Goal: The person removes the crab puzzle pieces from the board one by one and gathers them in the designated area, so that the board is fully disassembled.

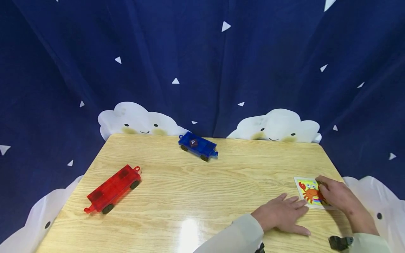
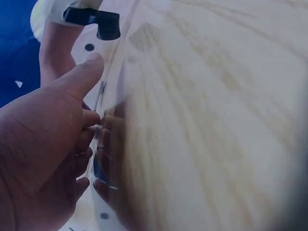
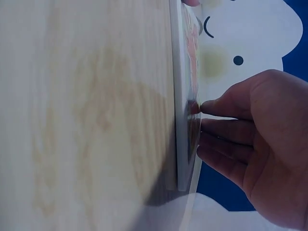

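A square board with a white border and a crab picture (image 1: 311, 193) lies flat at the right side of the wooden table. My right hand (image 1: 336, 193) reaches over its right part, thumb and fingertips down on the picture. In the right wrist view the board's white edge (image 3: 179, 96) shows side-on, with the thumb (image 3: 224, 107) and fingers right at its face. My left hand (image 1: 283, 214) is spread beside the board's near left corner, fingertips at its edge. The left wrist view shows its fingers stretched out low over the table.
A red wheeled toy wagon (image 1: 112, 189) stands on the table's left side. A blue wheeled wagon (image 1: 199, 144) with a "P" mark is by the far edge. Behind the wooden table (image 1: 202, 182) hangs a dark blue curtain (image 1: 202, 70) with white clouds and triangles.
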Motion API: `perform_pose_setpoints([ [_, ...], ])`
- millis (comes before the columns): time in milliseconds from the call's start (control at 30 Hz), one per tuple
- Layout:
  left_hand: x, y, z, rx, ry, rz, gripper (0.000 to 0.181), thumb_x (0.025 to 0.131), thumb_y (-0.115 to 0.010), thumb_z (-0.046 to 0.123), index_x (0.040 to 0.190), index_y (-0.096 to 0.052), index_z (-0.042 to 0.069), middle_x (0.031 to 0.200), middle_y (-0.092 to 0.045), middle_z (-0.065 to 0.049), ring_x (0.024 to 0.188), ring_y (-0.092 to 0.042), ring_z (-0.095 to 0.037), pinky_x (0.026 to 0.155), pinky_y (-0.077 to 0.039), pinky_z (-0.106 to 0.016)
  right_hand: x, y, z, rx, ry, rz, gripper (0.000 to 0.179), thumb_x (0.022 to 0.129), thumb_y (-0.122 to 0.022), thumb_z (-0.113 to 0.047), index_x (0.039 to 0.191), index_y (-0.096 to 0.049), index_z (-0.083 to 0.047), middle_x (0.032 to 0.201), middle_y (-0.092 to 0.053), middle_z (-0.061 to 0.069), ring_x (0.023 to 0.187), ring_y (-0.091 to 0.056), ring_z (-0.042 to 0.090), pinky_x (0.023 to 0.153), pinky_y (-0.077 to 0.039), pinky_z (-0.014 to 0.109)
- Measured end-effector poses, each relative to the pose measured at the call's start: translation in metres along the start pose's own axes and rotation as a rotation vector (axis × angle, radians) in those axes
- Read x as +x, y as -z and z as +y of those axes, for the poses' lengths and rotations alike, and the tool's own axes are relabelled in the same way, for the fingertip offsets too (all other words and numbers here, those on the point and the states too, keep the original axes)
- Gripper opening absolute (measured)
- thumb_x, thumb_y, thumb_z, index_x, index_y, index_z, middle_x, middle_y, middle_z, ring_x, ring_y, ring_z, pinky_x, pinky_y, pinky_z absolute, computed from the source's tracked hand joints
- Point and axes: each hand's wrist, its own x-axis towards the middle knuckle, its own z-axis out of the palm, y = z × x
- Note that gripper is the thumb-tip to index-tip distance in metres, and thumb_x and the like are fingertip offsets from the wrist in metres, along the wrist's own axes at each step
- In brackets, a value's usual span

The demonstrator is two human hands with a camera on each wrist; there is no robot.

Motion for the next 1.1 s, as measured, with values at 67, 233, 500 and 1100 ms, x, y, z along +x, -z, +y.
perform_pose_setpoints([
  [67,-0.003,0.000,-0.004,-0.002,-0.006,0.004,0.075,0.095,-0.014,0.080,0.162,-0.006,0.048,0.163,0.009,0.031,0.149,0.007,0.006,0.122,-0.002,-0.026,0.001,-0.001,-0.002,0.005,0.009,0.003,0.029,0.098,-0.053,-0.003,0.122,-0.061,0.012,0.113,-0.063,0.037,0.102,-0.061,0.052,0.086,-0.045,0.069],
  [233,-0.017,-0.003,-0.017,-0.003,-0.012,0.021,0.078,0.095,-0.018,0.080,0.163,-0.012,0.045,0.165,0.004,0.028,0.150,0.005,0.005,0.122,-0.004,-0.027,0.004,-0.004,-0.013,0.020,0.003,-0.015,0.030,0.098,-0.052,-0.003,0.121,-0.063,0.014,0.115,-0.063,0.037,0.106,-0.060,0.053,0.089,-0.044,0.070],
  [500,-0.051,-0.011,-0.041,0.030,-0.024,0.062,0.080,0.096,-0.021,0.079,0.164,-0.021,0.038,0.168,-0.007,0.022,0.152,-0.004,0.001,0.122,-0.010,-0.027,0.009,-0.013,-0.043,0.064,0.075,-0.046,0.028,0.100,-0.055,-0.003,0.122,-0.065,0.011,0.113,-0.067,0.027,0.104,-0.063,0.044,0.089,-0.047,0.067],
  [1100,-0.165,-0.044,-0.113,-0.111,-0.026,0.270,0.068,0.104,-0.037,0.065,0.151,-0.054,0.018,0.159,-0.044,0.005,0.148,-0.035,-0.012,0.119,-0.028,-0.035,0.034,-0.043,-0.151,0.055,0.392,-0.029,0.029,0.098,-0.061,-0.001,0.125,-0.070,0.004,0.127,-0.068,0.022,0.116,-0.064,0.041,0.097,-0.050,0.060],
])
